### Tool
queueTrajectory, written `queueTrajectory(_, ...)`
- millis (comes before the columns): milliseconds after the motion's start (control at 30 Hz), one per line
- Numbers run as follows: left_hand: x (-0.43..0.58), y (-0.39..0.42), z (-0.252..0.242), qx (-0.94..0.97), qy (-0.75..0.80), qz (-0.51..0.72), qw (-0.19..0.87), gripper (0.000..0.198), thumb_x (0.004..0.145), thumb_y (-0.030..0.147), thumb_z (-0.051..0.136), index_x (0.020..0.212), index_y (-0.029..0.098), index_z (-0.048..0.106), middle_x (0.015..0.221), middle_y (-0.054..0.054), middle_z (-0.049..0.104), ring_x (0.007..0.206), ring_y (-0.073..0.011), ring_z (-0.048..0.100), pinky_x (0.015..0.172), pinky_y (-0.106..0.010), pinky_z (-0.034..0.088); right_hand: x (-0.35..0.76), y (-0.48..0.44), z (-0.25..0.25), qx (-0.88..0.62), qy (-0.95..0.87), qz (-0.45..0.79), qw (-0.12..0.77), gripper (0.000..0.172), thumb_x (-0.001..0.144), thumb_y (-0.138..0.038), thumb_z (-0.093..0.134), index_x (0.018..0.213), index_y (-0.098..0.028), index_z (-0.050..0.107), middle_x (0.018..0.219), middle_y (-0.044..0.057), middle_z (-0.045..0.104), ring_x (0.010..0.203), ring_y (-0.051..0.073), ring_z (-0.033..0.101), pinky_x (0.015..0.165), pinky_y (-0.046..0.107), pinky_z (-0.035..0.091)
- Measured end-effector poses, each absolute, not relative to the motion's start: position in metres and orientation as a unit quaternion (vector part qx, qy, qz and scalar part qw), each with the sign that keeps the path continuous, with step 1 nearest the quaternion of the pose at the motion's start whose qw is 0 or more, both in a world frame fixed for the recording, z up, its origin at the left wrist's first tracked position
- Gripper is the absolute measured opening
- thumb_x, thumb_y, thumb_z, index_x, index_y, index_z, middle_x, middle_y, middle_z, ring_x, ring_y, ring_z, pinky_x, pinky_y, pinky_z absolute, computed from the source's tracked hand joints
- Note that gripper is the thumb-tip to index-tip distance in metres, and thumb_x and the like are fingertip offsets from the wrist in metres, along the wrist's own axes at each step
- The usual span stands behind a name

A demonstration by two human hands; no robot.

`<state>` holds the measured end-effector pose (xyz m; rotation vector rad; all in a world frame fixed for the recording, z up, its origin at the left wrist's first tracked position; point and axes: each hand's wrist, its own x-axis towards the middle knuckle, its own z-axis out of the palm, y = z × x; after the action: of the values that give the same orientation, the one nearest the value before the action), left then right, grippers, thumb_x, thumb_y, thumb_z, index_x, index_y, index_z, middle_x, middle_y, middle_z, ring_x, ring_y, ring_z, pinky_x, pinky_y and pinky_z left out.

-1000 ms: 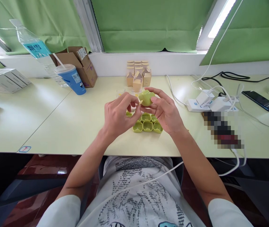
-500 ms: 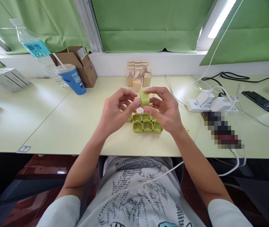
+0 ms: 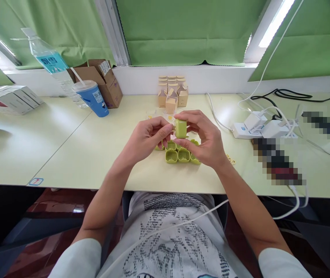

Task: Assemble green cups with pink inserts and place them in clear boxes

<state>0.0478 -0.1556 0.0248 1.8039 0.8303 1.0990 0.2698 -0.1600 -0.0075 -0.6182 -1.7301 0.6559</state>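
Note:
My right hand (image 3: 207,139) grips a small light-green box-like case (image 3: 181,129) with rounded corners, thumb below and fingers above. At the case's left side, my left hand (image 3: 146,139) is closed in a pinch. What lies between its thumb and forefinger is too small to make out. Below both hands, several open green square cups (image 3: 171,156) sit in rows on the table, partly covered by my fingers. Small yellow pieces (image 3: 230,159) lie beside my right wrist.
Several small tan cartons (image 3: 171,102) with raised flaps stand near the wall. A blue cup (image 3: 94,101), a water bottle (image 3: 51,63) and a brown cardboard box (image 3: 111,87) are at the back left. A power strip (image 3: 242,130) with chargers and cables lies right; white boxes (image 3: 16,101) lie far left.
The green case has turned so a broader face shows, and both hands are slightly lower. The pink piece that hung under the case is now mostly out of sight. The view has shifted slightly.

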Motion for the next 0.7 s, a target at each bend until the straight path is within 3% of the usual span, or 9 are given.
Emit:
queueTrajectory(333, 0.048, -0.1572, 0.024, 0.737, 0.329, 0.462, 0.369, 0.054, 0.102, 0.069, 0.079, 0.08, 0.02, 0.069, 0.074, -0.002, 0.067, 0.064, -0.0122, 0.062, 0.059, -0.027, 0.051, 0.2708, -0.1606, -0.0058, -0.273, -0.732, 0.255, 0.57, 0.043, 0.094, -0.047, 0.095, 0.135, -0.04, 0.084, 0.138, 0.007, 0.073, 0.112, 0.027, 0.073, 0.096, 0.045, 0.07)
queueTrajectory(700, 0.0473, -0.159, 0.0256, 0.747, 0.332, 0.468, 0.336, 0.05, 0.107, 0.06, 0.076, 0.081, 0.018, 0.07, 0.073, -0.001, 0.067, 0.066, -0.0108, 0.062, 0.06, -0.023, 0.051, 0.271, -0.1566, -0.0062, -0.229, -0.746, 0.174, 0.601, 0.037, 0.098, -0.033, 0.09, 0.134, -0.033, 0.081, 0.128, 0.006, 0.074, 0.094, 0.021, 0.069, 0.081, 0.042, 0.067)
